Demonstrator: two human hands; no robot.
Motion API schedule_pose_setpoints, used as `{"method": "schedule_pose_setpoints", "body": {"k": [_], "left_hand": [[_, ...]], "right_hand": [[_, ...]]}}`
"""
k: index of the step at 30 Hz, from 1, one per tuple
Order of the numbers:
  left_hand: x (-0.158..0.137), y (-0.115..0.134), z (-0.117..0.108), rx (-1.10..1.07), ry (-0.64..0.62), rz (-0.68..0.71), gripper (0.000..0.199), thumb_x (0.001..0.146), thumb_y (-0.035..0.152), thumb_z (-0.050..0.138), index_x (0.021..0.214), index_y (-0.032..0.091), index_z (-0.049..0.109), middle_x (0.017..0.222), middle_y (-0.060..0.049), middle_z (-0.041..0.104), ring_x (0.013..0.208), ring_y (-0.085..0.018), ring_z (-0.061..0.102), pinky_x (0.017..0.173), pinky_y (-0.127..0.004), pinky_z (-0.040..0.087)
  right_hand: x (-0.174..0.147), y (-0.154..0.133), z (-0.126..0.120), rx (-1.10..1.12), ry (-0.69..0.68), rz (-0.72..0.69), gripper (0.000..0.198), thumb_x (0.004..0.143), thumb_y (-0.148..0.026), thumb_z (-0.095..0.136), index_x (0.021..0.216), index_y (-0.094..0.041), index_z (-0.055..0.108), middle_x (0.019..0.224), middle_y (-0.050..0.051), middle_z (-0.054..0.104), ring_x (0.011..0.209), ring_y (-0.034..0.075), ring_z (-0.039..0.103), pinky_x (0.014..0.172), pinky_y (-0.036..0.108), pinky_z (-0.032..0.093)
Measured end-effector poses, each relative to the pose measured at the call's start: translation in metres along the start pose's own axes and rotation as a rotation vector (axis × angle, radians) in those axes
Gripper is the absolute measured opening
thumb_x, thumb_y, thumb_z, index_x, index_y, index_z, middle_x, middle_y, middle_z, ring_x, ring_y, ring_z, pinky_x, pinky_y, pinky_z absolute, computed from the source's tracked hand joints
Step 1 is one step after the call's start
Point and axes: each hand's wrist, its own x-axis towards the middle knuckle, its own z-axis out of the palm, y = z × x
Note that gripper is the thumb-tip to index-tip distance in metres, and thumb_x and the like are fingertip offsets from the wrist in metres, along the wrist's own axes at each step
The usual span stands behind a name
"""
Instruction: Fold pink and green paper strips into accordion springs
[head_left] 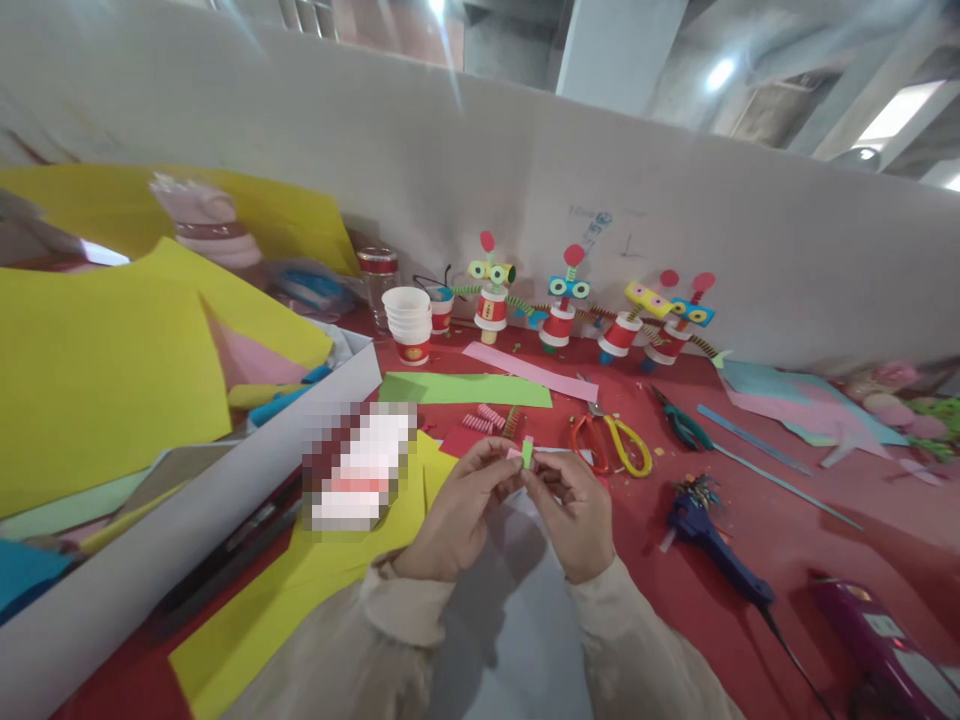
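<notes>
Both my hands meet in the middle of the view, fingertips pinched together. My left hand (463, 508) is closed on the pink and green paper strips (528, 455), which cross at a small overlap. From the other side my right hand (576, 508) pinches the same strips; its fingertips partly cover them. Just beyond the fingers lie pink folded paper springs (480, 420) and a green-brown one (511, 421). Scissors (611, 440) with red and yellow handles rest to the right of my right hand.
Behind stand several paper-cup robot figures (558, 325) and stacked paper cups (408, 320). Green (465, 389) and pink (536, 372) strips lie in front. Pliers (681, 420) and a blue glue gun (716, 550) with a cord lie right. A white box (225, 500) holds coloured paper at left.
</notes>
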Motion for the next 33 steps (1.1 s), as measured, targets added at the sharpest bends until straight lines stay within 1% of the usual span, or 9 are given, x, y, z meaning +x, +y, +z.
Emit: {"method": "schedule_pose_setpoints", "body": {"k": [2, 4, 9, 12, 16, 21, 27, 30, 33], "left_hand": [[0.0, 0.0, 0.001, -0.001, -0.002, 0.009, 0.02, 0.065, 0.018, 0.07, 0.083, 0.021, 0.062, 0.071, 0.003, 0.06, 0.067, -0.009, 0.056, 0.069, -0.022, 0.043], [0.0, 0.0, 0.001, 0.012, -0.006, 0.02, 0.025, 0.065, 0.018, 0.07, 0.089, 0.022, 0.062, 0.074, 0.002, 0.061, 0.069, -0.009, 0.056, 0.069, -0.022, 0.044], [0.002, -0.004, -0.001, 0.011, 0.002, 0.036, 0.014, 0.066, 0.02, 0.07, 0.077, 0.019, 0.062, 0.075, 0.003, 0.059, 0.07, -0.008, 0.055, 0.071, -0.021, 0.043], [0.003, -0.006, -0.002, 0.025, 0.011, 0.046, 0.011, 0.067, 0.02, 0.068, 0.075, 0.017, 0.061, 0.074, 0.002, 0.059, 0.069, -0.008, 0.055, 0.072, -0.022, 0.042], [0.003, -0.007, -0.002, 0.051, 0.02, 0.058, 0.011, 0.068, 0.019, 0.066, 0.075, 0.016, 0.059, 0.072, 0.002, 0.059, 0.068, -0.008, 0.054, 0.071, -0.022, 0.042], [0.003, -0.009, -0.001, 0.148, 0.061, 0.095, 0.009, 0.07, 0.018, 0.063, 0.076, 0.017, 0.057, 0.072, 0.002, 0.057, 0.069, -0.009, 0.052, 0.068, -0.023, 0.041], [0.002, -0.014, 0.001, 0.164, 0.035, 0.123, 0.014, 0.069, 0.021, 0.065, 0.081, 0.017, 0.057, 0.074, 0.002, 0.057, 0.069, -0.01, 0.052, 0.066, -0.023, 0.04], [0.001, -0.014, 0.002, 0.137, 0.038, 0.104, 0.016, 0.066, 0.021, 0.069, 0.076, 0.016, 0.058, 0.072, 0.001, 0.058, 0.068, -0.011, 0.052, 0.066, -0.024, 0.04], [0.001, -0.011, 0.003, 0.088, -0.009, 0.075, 0.014, 0.065, 0.024, 0.07, 0.068, 0.015, 0.059, 0.064, 0.001, 0.057, 0.062, -0.01, 0.052, 0.067, -0.025, 0.041]], "right_hand": [[0.0, 0.001, 0.0, 0.001, 0.005, -0.007, 0.015, 0.077, -0.023, 0.06, 0.091, -0.02, 0.066, 0.08, 0.005, 0.061, 0.069, 0.015, 0.06, 0.06, 0.025, 0.052], [-0.001, 0.001, 0.001, 0.005, 0.001, -0.007, 0.015, 0.077, -0.023, 0.06, 0.091, -0.02, 0.065, 0.079, 0.005, 0.061, 0.068, 0.015, 0.06, 0.059, 0.025, 0.053], [-0.001, 0.0, 0.001, 0.005, 0.009, -0.007, 0.014, 0.078, -0.022, 0.06, 0.091, -0.02, 0.066, 0.081, 0.005, 0.06, 0.069, 0.015, 0.06, 0.06, 0.026, 0.053], [-0.001, 0.002, 0.002, 0.027, 0.005, -0.001, 0.013, 0.077, -0.022, 0.06, 0.089, -0.02, 0.065, 0.081, 0.005, 0.06, 0.07, 0.015, 0.059, 0.06, 0.026, 0.052], [-0.002, 0.005, 0.004, 0.108, -0.021, 0.08, 0.013, 0.076, -0.023, 0.061, 0.089, -0.019, 0.063, 0.079, 0.004, 0.059, 0.068, 0.014, 0.058, 0.061, 0.027, 0.052], [-0.002, 0.006, 0.005, 0.185, -0.04, 0.187, 0.015, 0.075, -0.026, 0.061, 0.088, -0.018, 0.061, 0.079, 0.005, 0.061, 0.07, 0.015, 0.059, 0.062, 0.027, 0.05], [0.001, 0.008, 0.004, 0.199, -0.009, 0.283, 0.013, 0.075, -0.03, 0.061, 0.076, -0.018, 0.06, 0.068, 0.001, 0.06, 0.06, 0.014, 0.056, 0.057, 0.027, 0.048], [0.002, 0.007, 0.003, 0.234, 0.011, 0.311, 0.012, 0.074, -0.031, 0.062, 0.074, -0.019, 0.06, 0.063, -0.001, 0.058, 0.059, 0.014, 0.056, 0.056, 0.026, 0.047], [0.003, 0.007, 0.003, 0.326, 0.038, 0.34, 0.012, 0.073, -0.03, 0.063, 0.073, -0.019, 0.06, 0.06, -0.002, 0.058, 0.055, 0.012, 0.053, 0.054, 0.025, 0.045]]}}
